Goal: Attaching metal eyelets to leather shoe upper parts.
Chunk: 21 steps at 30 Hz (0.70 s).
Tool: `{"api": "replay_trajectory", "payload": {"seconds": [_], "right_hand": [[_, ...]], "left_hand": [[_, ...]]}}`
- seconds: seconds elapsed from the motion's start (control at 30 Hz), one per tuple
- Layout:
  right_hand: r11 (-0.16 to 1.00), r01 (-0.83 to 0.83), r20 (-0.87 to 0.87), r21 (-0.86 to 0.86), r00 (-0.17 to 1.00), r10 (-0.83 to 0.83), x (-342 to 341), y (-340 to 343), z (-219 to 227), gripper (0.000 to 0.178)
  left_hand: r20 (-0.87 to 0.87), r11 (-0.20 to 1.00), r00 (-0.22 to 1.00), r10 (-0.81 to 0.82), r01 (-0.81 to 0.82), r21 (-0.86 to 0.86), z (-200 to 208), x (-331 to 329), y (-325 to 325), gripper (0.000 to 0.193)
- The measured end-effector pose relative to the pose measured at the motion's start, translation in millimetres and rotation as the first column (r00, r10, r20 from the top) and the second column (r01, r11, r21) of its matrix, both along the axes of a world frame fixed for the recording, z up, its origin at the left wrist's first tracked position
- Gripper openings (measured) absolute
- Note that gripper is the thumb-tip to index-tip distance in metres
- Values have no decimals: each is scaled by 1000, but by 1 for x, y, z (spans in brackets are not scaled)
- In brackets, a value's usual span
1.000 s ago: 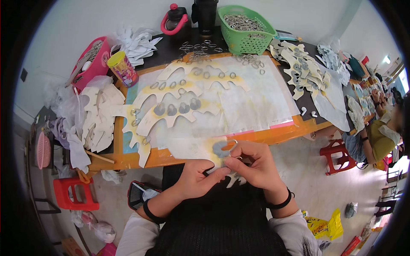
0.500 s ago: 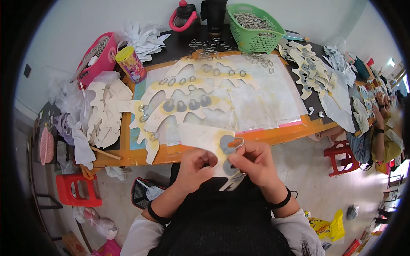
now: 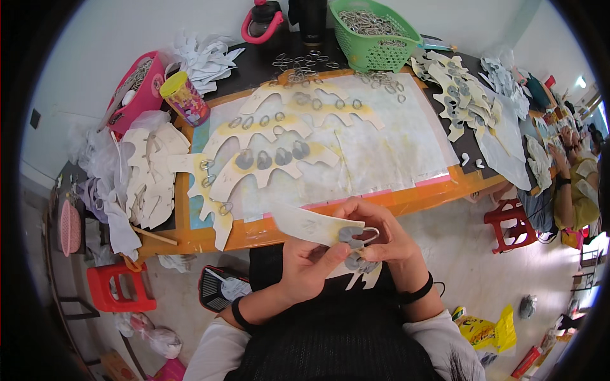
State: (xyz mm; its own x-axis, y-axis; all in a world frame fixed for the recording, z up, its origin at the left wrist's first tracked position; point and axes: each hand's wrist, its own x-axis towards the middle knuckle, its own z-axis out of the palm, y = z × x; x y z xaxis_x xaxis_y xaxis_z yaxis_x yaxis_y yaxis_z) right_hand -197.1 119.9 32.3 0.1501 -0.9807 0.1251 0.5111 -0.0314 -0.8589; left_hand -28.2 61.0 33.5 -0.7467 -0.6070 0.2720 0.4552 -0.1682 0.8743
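Note:
Both hands hold a cream, curved cut piece (image 3: 306,223) with grey round tabs and metal rings, just off the table's near edge. My left hand (image 3: 304,270) grips it from the left, its thumb pressed by a grey tab (image 3: 350,237). My right hand (image 3: 393,244) pinches the other side, beside a metal ring (image 3: 372,233) that sticks out. On the table lie similar cut pieces: one with several grey tabs (image 3: 263,159), others with loose metal rings (image 3: 248,122) set along yellow-stained edges.
A white sheet (image 3: 381,152) covers the taped table. Behind stand a green basket (image 3: 375,54) of rings, a pink basket (image 3: 136,105) and a yellow-lidded tub (image 3: 184,98). Cut pieces are stacked at left (image 3: 152,178) and right (image 3: 457,95). A red stool (image 3: 121,289) stands below left.
The held piece has turned and dropped slightly, its grey tabs now closer together. My left hand has shifted right, its thumb now against the tabs. The view has tilted a little.

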Motion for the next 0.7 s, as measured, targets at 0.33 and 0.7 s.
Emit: {"api": "replay_trajectory", "payload": {"seconds": [0.33,0.7], "right_hand": [[948,317,-252,7,919,-305,0,25,27,45],[935,345,-461,-79,819,-341,35,27,58,5]], "left_hand": [[82,983,985,150,-158,98,4,0,-5,26],[89,981,993,-75,90,-173,0,15,-24,59]]}}
